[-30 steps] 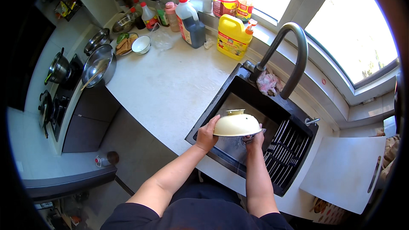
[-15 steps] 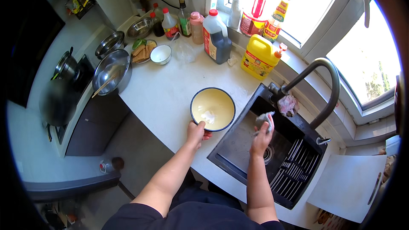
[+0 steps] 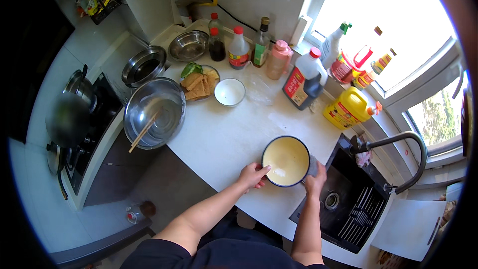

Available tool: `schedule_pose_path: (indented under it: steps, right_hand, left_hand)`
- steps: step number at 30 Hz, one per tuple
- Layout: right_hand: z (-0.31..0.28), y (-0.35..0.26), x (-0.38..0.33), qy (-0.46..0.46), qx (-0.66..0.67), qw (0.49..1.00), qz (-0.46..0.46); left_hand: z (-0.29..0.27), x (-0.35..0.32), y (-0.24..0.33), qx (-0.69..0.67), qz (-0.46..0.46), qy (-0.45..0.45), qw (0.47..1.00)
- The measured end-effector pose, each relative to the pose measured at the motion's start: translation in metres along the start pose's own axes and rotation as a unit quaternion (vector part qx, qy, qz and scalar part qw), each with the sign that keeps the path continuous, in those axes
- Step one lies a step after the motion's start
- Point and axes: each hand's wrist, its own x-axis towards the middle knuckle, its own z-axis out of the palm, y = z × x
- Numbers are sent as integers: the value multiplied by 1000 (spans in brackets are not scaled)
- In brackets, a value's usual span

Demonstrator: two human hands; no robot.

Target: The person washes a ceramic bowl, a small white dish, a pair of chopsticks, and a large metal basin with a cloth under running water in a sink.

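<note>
I have the left hand [image 3: 253, 175] pinching the cream bowl [image 3: 286, 158] at its near-left rim, over the counter [image 3: 214, 142] beside the sink [image 3: 344, 173]; the right hand [image 3: 315, 182], half curled, is at its right side, its grip on the grey cloth [image 3: 313, 163] unclear to me

At left, a large steel bowl [image 3: 168, 102] with chopsticks [image 3: 143, 133] across its rim, then brown food slices [image 3: 199, 87] beside a white bowl [image 3: 230, 92]. Farther right, a pink bottle [image 3: 279, 61], a jug of dark liquid [image 3: 302, 80] and a yellow jug [image 3: 344, 109].
</note>
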Motion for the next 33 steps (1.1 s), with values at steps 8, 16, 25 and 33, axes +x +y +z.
schedule_pose_path:
  steps: [8,16,25,33]
  right_hand:
    - [6,-105,20,191,134,968,-91]
    - [16,-79,16,229,268,936,16]
    - [-5,-6,-3,161,157,974,-7]
    - [-15,70,-4,47,18,987,-154]
  left_hand:
    - [-111,99,98,-259,110,220,934]
    - [-114,141,124,-349,136,188,908]
    - [58,18,110,-240,106,-53,963]
    - [203,-16,48,-95,69,-137,984]
